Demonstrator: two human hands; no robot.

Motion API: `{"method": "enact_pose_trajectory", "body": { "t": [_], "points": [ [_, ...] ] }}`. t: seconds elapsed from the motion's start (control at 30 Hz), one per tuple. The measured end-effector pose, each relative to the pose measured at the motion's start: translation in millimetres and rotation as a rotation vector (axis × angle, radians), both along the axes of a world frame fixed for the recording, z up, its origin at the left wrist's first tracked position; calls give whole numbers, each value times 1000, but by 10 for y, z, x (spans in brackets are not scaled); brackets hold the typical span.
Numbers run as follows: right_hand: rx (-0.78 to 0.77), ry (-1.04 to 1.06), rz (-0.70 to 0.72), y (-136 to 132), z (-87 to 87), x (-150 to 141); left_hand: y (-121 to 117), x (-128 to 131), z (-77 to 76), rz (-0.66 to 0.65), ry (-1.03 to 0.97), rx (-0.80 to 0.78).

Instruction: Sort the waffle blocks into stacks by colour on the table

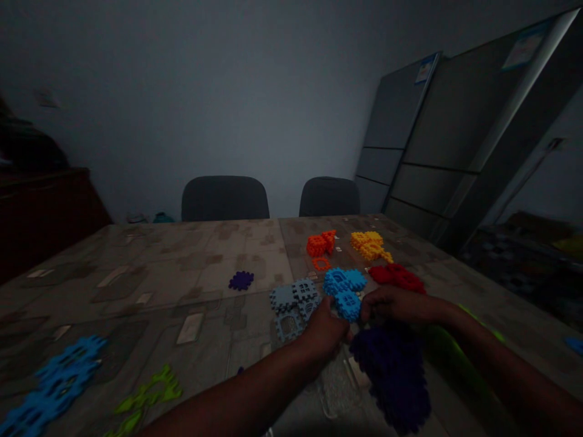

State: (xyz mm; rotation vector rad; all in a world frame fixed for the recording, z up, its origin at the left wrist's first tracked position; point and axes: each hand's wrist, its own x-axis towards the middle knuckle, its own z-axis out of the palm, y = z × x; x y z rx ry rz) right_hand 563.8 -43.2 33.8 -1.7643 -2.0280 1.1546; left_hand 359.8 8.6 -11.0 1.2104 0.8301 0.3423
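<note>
My left hand (324,331) and my right hand (395,305) meet over the table, both closed around a bright blue toothed plastic tile (348,304). More bright blue tiles (342,281) lie just beyond it. Grey-blue tiles (291,301) sit left of my left hand. A big dark purple pile of tiles (395,376) lies under my right wrist. Red tiles (397,276) are just past my right hand.
Orange tiles (320,244) and yellow tiles (370,244) lie further back on the patterned table (159,273). One purple tile (241,280) sits alone mid-table. Blue tiles (59,382) and green tiles (146,397) are near left. Two dark chairs (225,198) and tall cabinets (446,145) stand behind.
</note>
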Motion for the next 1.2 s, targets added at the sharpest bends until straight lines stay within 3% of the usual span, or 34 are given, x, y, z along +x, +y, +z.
{"method": "enact_pose_trajectory", "body": {
  "t": [0.37, 0.63, 0.83, 1.03, 1.2],
  "points": [
    [-53, 4, 22, 14, 10, -55, -42, -208, 62, -13, -38, -36],
    [-33, -44, 16, 51, 39, -125, -1, -764, 168, -22, -118, -53],
    [-39, -55, 22, 51, 23, -103, -9, -1174, 141, -10, -185, -80],
    [-2, -48, 18, 69, -11, -136, 10, -1452, 53, -78, -168, -84],
    [34, -29, 62, 74, 87, -114, -50, -1671, 77, -35, -197, -84]
  ]
}}
